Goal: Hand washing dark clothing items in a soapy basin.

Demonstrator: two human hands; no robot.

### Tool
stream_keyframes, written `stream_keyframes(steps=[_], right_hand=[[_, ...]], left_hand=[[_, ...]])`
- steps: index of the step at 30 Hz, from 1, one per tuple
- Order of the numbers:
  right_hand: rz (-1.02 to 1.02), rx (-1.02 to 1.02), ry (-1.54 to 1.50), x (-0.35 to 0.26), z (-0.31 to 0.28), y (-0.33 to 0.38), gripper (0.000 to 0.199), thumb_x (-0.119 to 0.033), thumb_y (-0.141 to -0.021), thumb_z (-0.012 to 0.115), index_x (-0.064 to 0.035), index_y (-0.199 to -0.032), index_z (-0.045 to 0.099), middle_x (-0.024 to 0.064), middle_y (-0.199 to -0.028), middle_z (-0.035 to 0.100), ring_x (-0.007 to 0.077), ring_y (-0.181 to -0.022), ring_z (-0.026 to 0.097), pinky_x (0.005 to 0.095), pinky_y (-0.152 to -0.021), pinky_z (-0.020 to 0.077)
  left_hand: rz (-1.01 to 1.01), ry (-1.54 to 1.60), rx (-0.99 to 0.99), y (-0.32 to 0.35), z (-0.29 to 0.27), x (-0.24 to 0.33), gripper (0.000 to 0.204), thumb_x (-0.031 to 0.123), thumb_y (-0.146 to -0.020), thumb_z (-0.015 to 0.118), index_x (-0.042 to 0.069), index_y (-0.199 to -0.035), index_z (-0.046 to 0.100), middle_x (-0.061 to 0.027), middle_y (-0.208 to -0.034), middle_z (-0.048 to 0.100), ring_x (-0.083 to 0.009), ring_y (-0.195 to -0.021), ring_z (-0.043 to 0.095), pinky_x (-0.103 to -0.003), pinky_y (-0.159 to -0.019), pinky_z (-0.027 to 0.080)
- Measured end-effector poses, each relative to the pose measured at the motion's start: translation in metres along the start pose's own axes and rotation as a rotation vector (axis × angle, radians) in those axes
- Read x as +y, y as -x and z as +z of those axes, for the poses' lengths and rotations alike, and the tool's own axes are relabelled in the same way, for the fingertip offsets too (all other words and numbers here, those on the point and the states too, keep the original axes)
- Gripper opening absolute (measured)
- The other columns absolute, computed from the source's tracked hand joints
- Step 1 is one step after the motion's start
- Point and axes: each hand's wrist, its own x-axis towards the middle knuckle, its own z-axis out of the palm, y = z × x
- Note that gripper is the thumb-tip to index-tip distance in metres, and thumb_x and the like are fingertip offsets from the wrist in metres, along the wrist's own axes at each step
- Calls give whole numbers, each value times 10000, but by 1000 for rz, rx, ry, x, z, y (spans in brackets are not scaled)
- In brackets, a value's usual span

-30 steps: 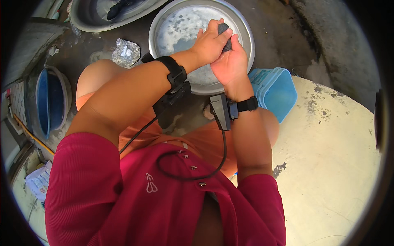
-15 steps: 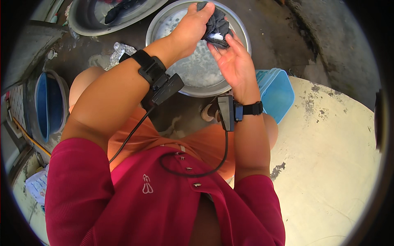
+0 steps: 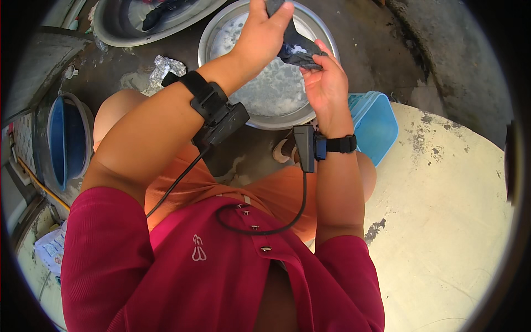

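Note:
A wet dark grey sock (image 3: 296, 40), with a patch of white suds on it, is stretched between my two hands above a round metal basin (image 3: 260, 120). My left hand (image 3: 265, 34) grips its upper end, thumb pressed along the cloth. Lower and to the right, my right hand (image 3: 327, 83) pinches the other end between thumb and fingers, palm turned up. Cloudy, foamy water (image 3: 271, 88) fills the basin below. Black straps with small devices circle both my wrists.
Another metal basin (image 3: 119, 34) with dark laundry (image 3: 163, 14) stands at the upper left. A crumpled clear plastic bag (image 3: 165, 67) lies near my left knee. A light blue plastic basket (image 3: 377, 130) stands right, beside a worn cream surface (image 3: 442, 221). Blue tub (image 3: 58, 141) at far left.
The bunched sock has been pulled out longer between my hands. My right hand has shifted slightly right and down, and its fingers have closed more on the cloth.

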Motion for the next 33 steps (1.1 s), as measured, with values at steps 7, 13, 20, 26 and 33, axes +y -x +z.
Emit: stream_keyframes(steps=[7, 13, 20, 26, 33], right_hand=[[198, 48, -254, 25, 17, -2, 228, -165, -898, 384, -51, -1058, 499, 74, -998, 546, 187, -909, 539, 346, -795, 462], [226, 105, -284, 23, 20, -2, 275, -233, -913, 322, -54, -1003, 508, 87, -991, 547, 209, -906, 536, 339, -789, 450], [192, 86, -260, 26, 6, -14, 237, -182, -886, 309, -46, -980, 478, 107, -953, 544, 239, -857, 549, 358, -759, 462], [261, -20, -212, 4, 23, 3, 285, -58, -750, 465, -59, -1033, 502, 89, -929, 571, 190, -829, 572, 367, -674, 479], [328, -334, 202, 0, 8, 11, 281, -141, -841, 568, -35, -1087, 484, 69, -1010, 576, 147, -849, 561, 287, -649, 448]], left_hand=[[318, -707, -268, 23, 8, -53, 365, 287, -881, 490, 16, -1106, 394, -180, -974, 539, -254, -847, 559, -337, -754, 456], [-295, -369, -386, 28, 14, -37, 417, 351, -911, 440, 48, -1181, 342, -160, -1116, 495, -216, -1042, 470, -323, -904, 366], [-245, -390, -420, 18, 11, -41, 419, 354, -905, 452, 37, -1164, 362, -131, -1055, 514, -213, -963, 499, -319, -849, 402], [-367, 9, 70, -24, -13, -26, 355, 259, -877, 537, 29, -1101, 387, -70, -912, 517, -147, -766, 510, -311, -687, 461], [-305, 287, 175, -26, -6, 17, 265, 222, -879, 527, 59, -1055, 413, -33, -789, 478, -132, -678, 461, -285, -607, 418]])
